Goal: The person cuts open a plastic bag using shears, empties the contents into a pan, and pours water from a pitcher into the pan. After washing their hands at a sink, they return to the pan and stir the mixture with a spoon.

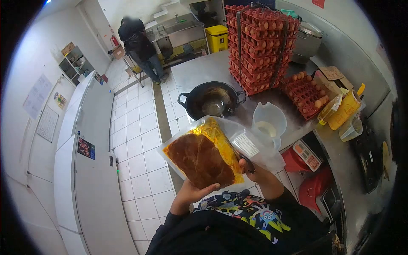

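Note:
In front of me is a clear plastic bag filled with dark brown paste and yellow oil, a white printed label on its right part. My left hand grips its lower edge, thumb lying across the front. At the bag's right side, my right hand is closed around black-handled scissors, whose blades are mostly hidden against the plastic. Just beyond the bag, a black two-handled wok rests on the steel table. Right of it stands a translucent plastic jug with pale liquid at the bottom.
Tall strapped stacks of red egg trays stand on the table, beside a lower open tray of eggs. A yellow pouch and a digital scale are at right. White freezers line the left; a person stands far back.

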A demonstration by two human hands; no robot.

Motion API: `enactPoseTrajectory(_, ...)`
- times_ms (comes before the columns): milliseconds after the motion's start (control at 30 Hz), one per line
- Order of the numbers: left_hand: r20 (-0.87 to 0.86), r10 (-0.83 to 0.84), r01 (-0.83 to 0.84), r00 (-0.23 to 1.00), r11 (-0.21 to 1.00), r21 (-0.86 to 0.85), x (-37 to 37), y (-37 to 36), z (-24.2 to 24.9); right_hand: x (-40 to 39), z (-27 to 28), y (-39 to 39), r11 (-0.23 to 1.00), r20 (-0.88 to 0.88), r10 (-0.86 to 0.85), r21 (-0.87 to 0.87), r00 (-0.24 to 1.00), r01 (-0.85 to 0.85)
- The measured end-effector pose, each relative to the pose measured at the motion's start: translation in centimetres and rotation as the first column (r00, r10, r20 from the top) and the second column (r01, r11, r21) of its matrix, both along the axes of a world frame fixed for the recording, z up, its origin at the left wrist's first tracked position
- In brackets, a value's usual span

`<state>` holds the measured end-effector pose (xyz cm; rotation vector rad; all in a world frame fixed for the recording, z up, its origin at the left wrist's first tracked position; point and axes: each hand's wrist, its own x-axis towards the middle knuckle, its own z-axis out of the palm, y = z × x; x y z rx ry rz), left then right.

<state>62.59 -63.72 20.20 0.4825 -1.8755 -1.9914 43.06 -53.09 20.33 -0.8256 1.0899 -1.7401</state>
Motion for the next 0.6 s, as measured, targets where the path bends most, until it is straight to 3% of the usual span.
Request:
enactPoseTrajectory(67,-0.037,0.009,-0.01,0.999,1.0,-0.011,-0.3,-0.1,0.4,0.1,0.6,-0.2,0.994,-0.001,-0.052,-0.097,0.999,0.052)
enactPoseTrajectory(167,-0.051,-0.006,0.006,0.999,1.0,-0.012,-0.2,-0.3,0.7,0.0,1.0,0.1,0.999,0.097,0.003,-0.049,0.995,0.002)
enactPoseTrajectory(233,-0.028,-0.031,0.031,0.999,1.0,-0.004,-0.1,-0.4,0.9,-0.5,0.6,0.3,0.992,0.239,0.127,-0.052,0.963,-0.118)
enactPoseTrajectory(333,0.032,-0.065,0.068,0.997,0.994,-0.087,-0.1,-0.5,1.2,-1.2,-0.5,0.1,0.981,0.115,0.191,0.018,0.975,-0.194)
enactPoseTrajectory(533,0.069,-0.127,0.128,0.989,0.992,-0.012,0.0,-0.5,0.7,-0.7,-0.5,-0.2,0.99,0.196,0.107,0.065,0.975,-0.122)
enactPoseTrajectory(600,0.138,-0.127,0.132,0.982,0.991,-0.021,0.0,-0.5,0.4,-1.1,-0.5,-0.8,0.992,0.136,0.105,0.052,0.985,-0.113)
